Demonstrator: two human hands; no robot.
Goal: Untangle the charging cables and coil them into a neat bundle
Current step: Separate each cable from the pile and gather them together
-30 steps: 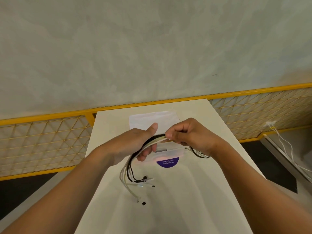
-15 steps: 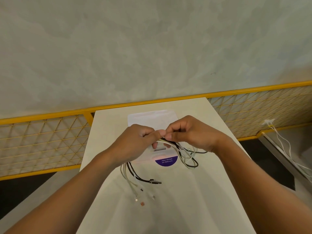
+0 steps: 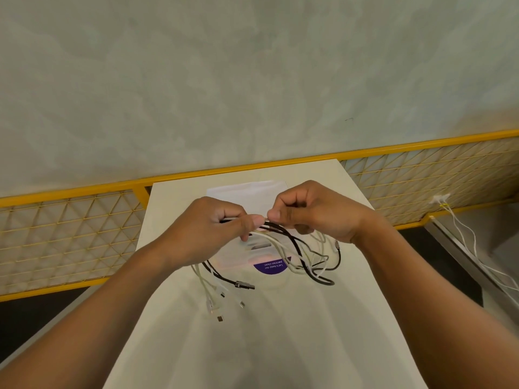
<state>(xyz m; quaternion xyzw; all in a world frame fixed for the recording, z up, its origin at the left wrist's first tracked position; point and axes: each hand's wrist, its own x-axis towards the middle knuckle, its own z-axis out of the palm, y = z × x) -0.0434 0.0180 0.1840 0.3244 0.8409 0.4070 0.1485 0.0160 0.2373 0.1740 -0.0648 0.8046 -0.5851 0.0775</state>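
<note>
Over the middle of the cream rectangular tabletop (image 3: 280, 346), held clear of the surface — a bunch of thin black and white charging cables (image 3: 280, 234). Gripped on one side by the left hand (image 3: 207, 234), fingers curled round the strands, thumb laid along the top. Pinched on the other side by the right hand (image 3: 317, 214), thumb and bent fingers closed on the same bunch. Thumb tips almost touching.

Below the left hand, hanging towards the near tabletop: several loose ends with small metal plugs (image 3: 220, 318), one black, the rest white. Below the right hand, drooping in tangled loops — black and white strands crossing one another, with the lowest black loop (image 3: 323, 281) on or just above the tabletop; cannot tell which.

Under the hands, lying flat: a clear plastic packet with a round purple label (image 3: 271, 268), and a white sheet (image 3: 244, 189) behind it. Beyond the far edge, a yellow-framed mesh railing (image 3: 70, 234) and a pale plaster wall (image 3: 252, 80). At far right, a white plug with thin white cords trailing from it (image 3: 438, 198).
</note>
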